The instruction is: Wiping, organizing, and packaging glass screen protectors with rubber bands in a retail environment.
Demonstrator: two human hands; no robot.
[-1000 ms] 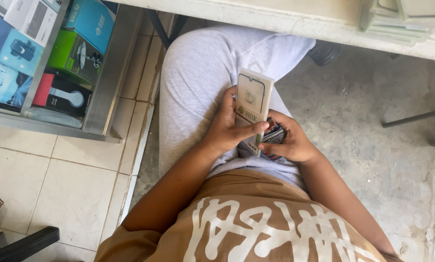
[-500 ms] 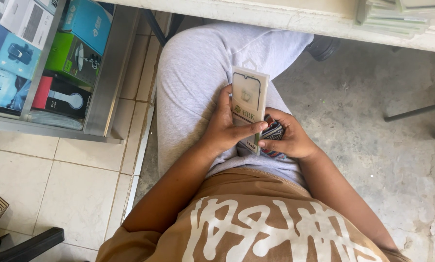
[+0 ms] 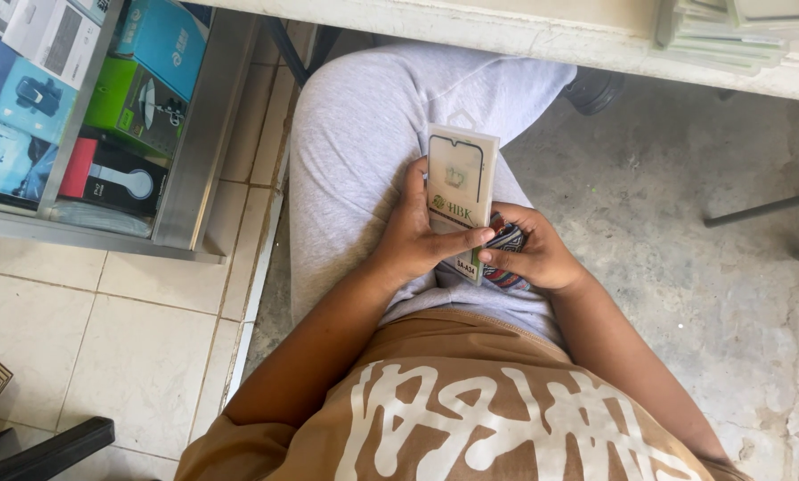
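Observation:
A stack of flat pale screen-protector packs (image 3: 461,183) rests upright on my lap, over grey trousers. My left hand (image 3: 414,239) wraps around the stack from the left, thumb across the front of the top pack. My right hand (image 3: 535,256) holds a small patterned dark object (image 3: 506,242), partly hidden behind the stack, with its fingertips touching the stack's lower right edge.
A metal-framed glass display case (image 3: 202,134) with coloured product boxes (image 3: 141,102) stands at left on a tiled floor. A white counter edge (image 3: 542,40) runs along the top, with more flat packs (image 3: 729,36) stacked at top right. Concrete floor lies at right.
Hardly anything differs; the stack and both hands stay on my lap, with only a slight shift of the view.

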